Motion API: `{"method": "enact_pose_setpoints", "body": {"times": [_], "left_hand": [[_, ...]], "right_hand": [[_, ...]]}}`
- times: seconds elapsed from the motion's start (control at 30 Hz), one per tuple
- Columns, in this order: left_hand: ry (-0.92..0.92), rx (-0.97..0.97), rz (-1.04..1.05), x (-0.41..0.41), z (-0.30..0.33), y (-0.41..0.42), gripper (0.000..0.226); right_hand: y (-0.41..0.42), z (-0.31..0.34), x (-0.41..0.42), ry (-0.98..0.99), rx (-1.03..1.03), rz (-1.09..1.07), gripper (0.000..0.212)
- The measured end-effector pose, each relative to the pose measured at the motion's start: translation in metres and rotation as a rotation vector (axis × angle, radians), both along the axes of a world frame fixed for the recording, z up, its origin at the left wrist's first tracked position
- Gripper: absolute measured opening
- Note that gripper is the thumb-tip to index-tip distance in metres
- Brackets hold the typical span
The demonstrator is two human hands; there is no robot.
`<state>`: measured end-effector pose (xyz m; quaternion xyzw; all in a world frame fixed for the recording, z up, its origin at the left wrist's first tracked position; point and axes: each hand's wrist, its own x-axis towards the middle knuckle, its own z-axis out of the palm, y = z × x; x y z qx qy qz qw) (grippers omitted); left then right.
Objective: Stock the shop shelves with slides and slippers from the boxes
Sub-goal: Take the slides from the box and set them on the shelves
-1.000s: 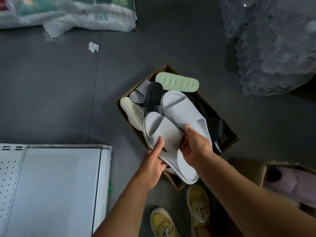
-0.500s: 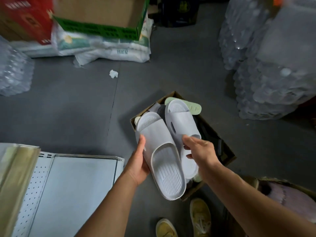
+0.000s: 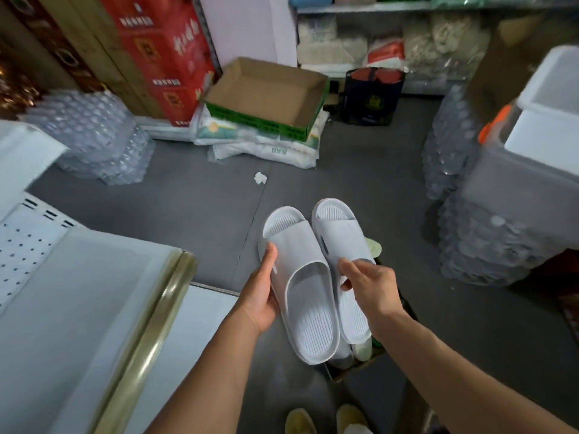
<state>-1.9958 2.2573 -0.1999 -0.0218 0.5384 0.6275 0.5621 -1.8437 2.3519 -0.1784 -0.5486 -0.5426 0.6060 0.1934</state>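
Holding white slide pair side by side: left hand (image 3: 261,296) grips left slide (image 3: 300,283), right hand (image 3: 371,285) pinches right slide (image 3: 340,236), box (image 3: 351,369) underneath.

The big red box (image 3: 156,54) has light-colored writing on its side, but it is too blurry to read. Just right of the red box, the white sacks (image 3: 269,145) under the open cardboard box carry a small green mark, also too blurry. No words can be made out anywhere.
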Motion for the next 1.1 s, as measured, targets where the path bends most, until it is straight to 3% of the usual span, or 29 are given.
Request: {"method": "enact_pose_setpoints", "body": {"times": [0.13, 0.27, 0.4, 0.57, 0.67, 0.77, 0.9, 1.1], "left_hand": [[0.026, 0.063, 0.1, 0.013, 0.058, -0.024, 0.067], [0.058, 0.11, 0.198, 0.019, 0.108, -0.048, 0.076], [0.085, 0.206, 0.279, 0.025, 0.159, -0.075, 0.066], [0.156, 0.288, 0.36, 0.031, 0.211, -0.11, 0.068], [0.198, 0.311, 0.434, 0.037, 0.232, -0.133, 0.066], [0.221, 0.317, 0.487, 0.042, 0.25, -0.164, 0.06], [0.267, 0.325, 0.55, 0.046, 0.274, -0.213, 0.05], [0.389, 0.271, 0.674, 0.037, 0.298, -0.309, 0.062]], "right_hand": [[-0.008, 0.057, 0.0, 0.111, 0.063, 0.071, 0.038], [-0.02, 0.108, -0.001, 0.19, 0.134, 0.173, 0.038], [-0.038, 0.151, -0.002, 0.253, 0.205, 0.293, 0.04], [-0.066, 0.198, -0.013, 0.29, 0.306, 0.507, 0.025], [-0.079, 0.221, -0.027, 0.261, 0.466, 0.548, 0.023], [-0.092, 0.237, -0.044, 0.271, 0.642, 0.601, 0.038], [-0.12, 0.255, -0.063, 0.338, 0.649, 0.744, 0.044], [-0.178, 0.282, -0.091, 0.347, 0.902, 0.97, 0.027]]}}
